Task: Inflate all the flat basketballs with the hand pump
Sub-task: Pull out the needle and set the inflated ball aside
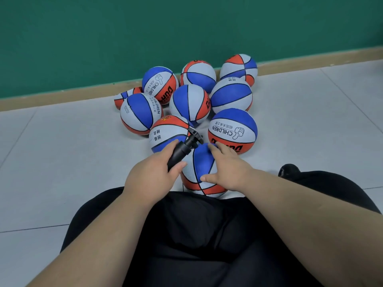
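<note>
Clamping the hand pump [182,151] in left grip [153,175], with right grip [228,168] spread flat on nearest basketball [202,162], keep strokes straight.

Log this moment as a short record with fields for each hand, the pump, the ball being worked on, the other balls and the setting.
left hand: grips the barrel of the hand pump
hand pump: black, tilted, T-handle pointing away from the person; needle end hidden behind the hand
right hand: fingers spread, resting on top of the near ball
near ball: red, white and blue, on the floor in front of the person's legs
other balls: same colours, clustered just beyond it
floor: light tiles
wall: green, with a tan skirting
</note>
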